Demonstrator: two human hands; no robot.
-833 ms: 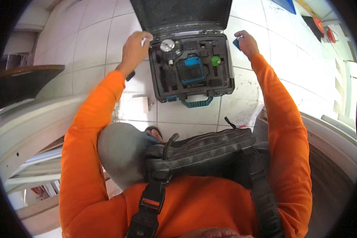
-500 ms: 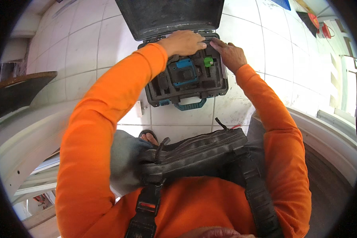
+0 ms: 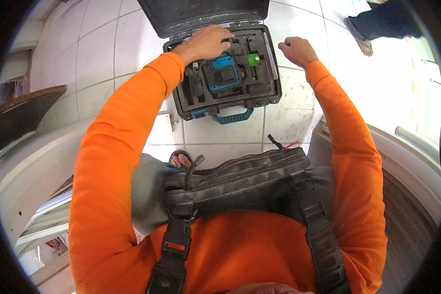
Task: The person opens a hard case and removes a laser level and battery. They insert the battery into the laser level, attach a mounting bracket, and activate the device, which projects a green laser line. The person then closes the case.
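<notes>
A black hard case (image 3: pixel 270 102) stands on the tiled floor with its lid (image 3: pixel 206 17) raised. Dark foam inside has several cut-outs. In the middle of the foam sits a black and blue boxy device (image 3: pixel 225 74), and beside it lies a small bright green part (image 3: pixel 254 60). My left hand (image 3: pixel 208 43) is over the foam's far left corner, fingers apart; what lies under the palm is hidden. Off the case's right side, above the floor, is my right hand (image 3: pixel 299 51) with its fingers curled in. Whatever those fingers may hold is hidden.
The case's blue handle (image 3: pixel 232 116) faces me. Another person's leg and bare foot in a sandal (image 3: pixel 365 44) show at the far right. A dark curved board (image 3: pixel 27 115) juts in at the left. A black bag (image 3: pixel 240 179) lies across my lap.
My right hand has left the case's far edge and moved right, its fingers curling. My left hand has shifted a little left. Another person's leg has come into view at the far right.
</notes>
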